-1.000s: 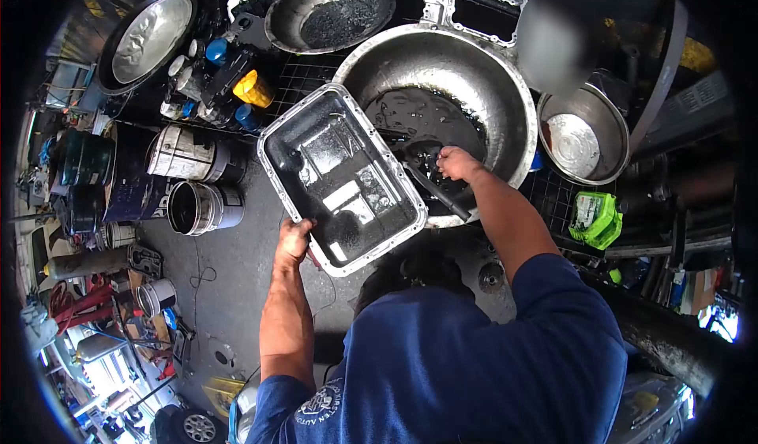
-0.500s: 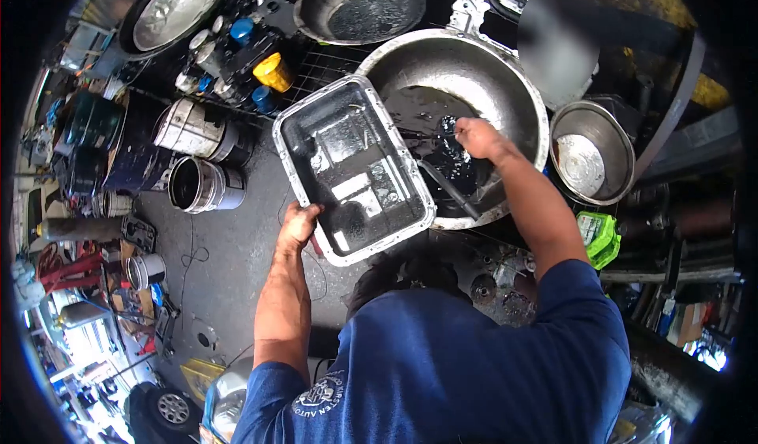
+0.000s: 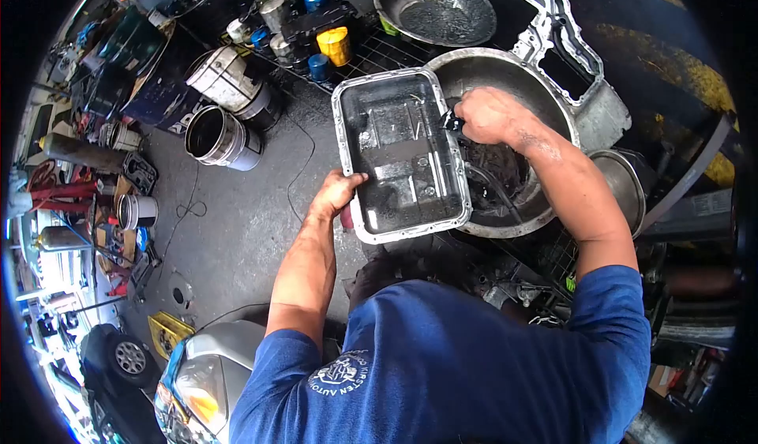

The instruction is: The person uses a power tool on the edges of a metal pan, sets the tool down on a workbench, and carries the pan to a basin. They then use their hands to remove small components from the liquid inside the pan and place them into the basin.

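Observation:
A rectangular metal oil pan point(image 3: 404, 150) with a bolt-holed flange is tilted beside and partly over the left side of a big round basin point(image 3: 545, 82). My left hand point(image 3: 338, 194) grips its left edge, thumb over the flange. My right hand point(image 3: 493, 118) is closed at the pan's right edge, around a dark, wet brush-like tool point(image 3: 451, 120); most of the tool is hidden by the fingers. Dark liquid lies in the basin below, with a dark tube point(image 3: 496, 185) resting in it.
A shallow metal bowl point(image 3: 436, 10) stands behind the basin. Blue and yellow oil filters point(image 3: 334, 45) sit on a wire rack. A bare metal cover point(image 3: 564, 45) leans at the back right, and a smaller pot point(image 3: 624, 187) stands right. Buckets point(image 3: 221, 138) stand on the left floor.
My right hand has lifted from the liquid to the oil pan's right edge with the dark tool. The pan has turned more upright in view. The whole view has shifted.

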{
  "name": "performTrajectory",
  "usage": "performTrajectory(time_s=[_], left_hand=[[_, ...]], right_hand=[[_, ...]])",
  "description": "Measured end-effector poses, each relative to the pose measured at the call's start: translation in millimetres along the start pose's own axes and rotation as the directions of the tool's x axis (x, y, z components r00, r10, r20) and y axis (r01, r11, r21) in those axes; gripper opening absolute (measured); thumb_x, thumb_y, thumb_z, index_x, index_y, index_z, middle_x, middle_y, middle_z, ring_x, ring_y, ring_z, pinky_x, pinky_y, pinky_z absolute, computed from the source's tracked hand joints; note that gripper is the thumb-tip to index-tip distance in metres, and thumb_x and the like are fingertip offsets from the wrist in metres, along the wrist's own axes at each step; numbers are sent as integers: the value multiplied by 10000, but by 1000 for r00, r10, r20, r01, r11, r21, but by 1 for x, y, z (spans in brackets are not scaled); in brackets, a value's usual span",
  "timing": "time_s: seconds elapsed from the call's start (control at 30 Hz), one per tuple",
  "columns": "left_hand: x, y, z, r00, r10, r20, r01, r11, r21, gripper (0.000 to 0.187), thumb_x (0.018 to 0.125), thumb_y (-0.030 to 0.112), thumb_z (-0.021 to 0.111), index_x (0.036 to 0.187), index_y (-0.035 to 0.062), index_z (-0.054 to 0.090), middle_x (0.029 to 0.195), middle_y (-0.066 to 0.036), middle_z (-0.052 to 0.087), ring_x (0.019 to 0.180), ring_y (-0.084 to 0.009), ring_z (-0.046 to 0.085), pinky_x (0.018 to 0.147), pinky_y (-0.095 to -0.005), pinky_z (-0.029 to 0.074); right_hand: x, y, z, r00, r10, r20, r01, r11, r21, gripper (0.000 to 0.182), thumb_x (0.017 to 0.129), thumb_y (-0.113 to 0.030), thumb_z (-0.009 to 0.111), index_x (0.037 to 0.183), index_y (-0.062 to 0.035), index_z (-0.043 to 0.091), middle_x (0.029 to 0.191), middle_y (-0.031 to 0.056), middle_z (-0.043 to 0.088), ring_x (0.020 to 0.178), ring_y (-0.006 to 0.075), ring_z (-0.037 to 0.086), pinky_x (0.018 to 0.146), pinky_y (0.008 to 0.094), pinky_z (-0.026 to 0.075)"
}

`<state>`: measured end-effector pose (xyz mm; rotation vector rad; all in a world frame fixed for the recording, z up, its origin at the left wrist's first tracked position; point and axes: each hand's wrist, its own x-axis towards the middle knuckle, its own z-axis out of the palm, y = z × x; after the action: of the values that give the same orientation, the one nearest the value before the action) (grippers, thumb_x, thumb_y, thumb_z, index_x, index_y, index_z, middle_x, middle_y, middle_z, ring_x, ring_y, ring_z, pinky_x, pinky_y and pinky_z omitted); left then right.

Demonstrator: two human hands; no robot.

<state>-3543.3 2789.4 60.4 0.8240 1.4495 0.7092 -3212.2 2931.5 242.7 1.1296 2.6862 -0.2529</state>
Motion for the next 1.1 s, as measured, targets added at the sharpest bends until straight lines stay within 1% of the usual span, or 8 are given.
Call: performTrajectory(time_s=[0.4,0.63,0.77,0.83,0.9,1.0,1.07,1.1], left_hand=[[-23,29,4,1000,-11,-1,11,998,56,428,854,204,762,1142,-96,663,1049,-156,723,940,-245,677,863,-365,532],[2,0,-1,998,36,46,-36,999,-1,363,817,39,690,1148,-104,650,1057,-154,718,942,-251,682,885,-367,536],[-4,4,10,999,29,-15,-28,999,32,361,811,43,643,1132,-123,635,1042,-169,706,933,-260,682,854,-363,549],[-19,34,22,991,-128,-34,128,992,3,350,811,44,635,1118,-125,633,1030,-172,704,924,-267,685,831,-360,556],[4,7,26,1000,-19,2,19,998,-52,374,846,76,662,1152,-132,609,1038,-182,700,905,-270,692,822,-366,564],[3,11,27,999,-51,19,53,989,-135,451,886,164,721,1186,-143,583,1079,-187,696,945,-271,689,844,-368,563],[-3,15,27,997,-48,56,58,982,-182,545,915,312,719,1219,-123,597,1120,-174,695,1003,-261,670,896,-368,531],[-3,13,24,996,-55,65,66,979,-193,583,924,381,707,1232,-104,610,1127,-163,696,1014,-255,660,908,-373,514]], right_hand=[[67,-60,-6,916,79,392,77,927,-367,218,751,-137,666,924,-88,788,955,114,760,908,287,740,742,429,589],[62,-27,6,917,245,314,-88,894,-439,195,756,-136,660,895,-108,794,917,121,758,871,272,744,701,430,580],[25,40,17,885,388,258,-382,921,-75,285,804,-193,607,967,-17,759,1013,214,728,1012,362,702,890,455,540],[-3,58,40,837,431,336,-469,883,34,343,830,-227,594,1052,-5,732,1053,225,717,1040,377,682,926,432,524],[-25,83,92,830,405,382,-495,852,172,370,849,-247,578,1092,-5,717,1073,224,712,1037,386,678,927,439,521],[-56,88,171,795,432,425,-599,668,441,357,886,-270,557,1074,3,691,1112,225,692,1019,386,669,888,436,520],[-69,76,211,714,422,558,-694,321,645,262,920,-245,566,1024,-26,665,942,149,685,856,269,675,734,376,533],[-76,63,223,667,387,637,-700,33,713,203,941,-231,570,999,-51,645,838,95,660,763,192,658,647,331,524]])
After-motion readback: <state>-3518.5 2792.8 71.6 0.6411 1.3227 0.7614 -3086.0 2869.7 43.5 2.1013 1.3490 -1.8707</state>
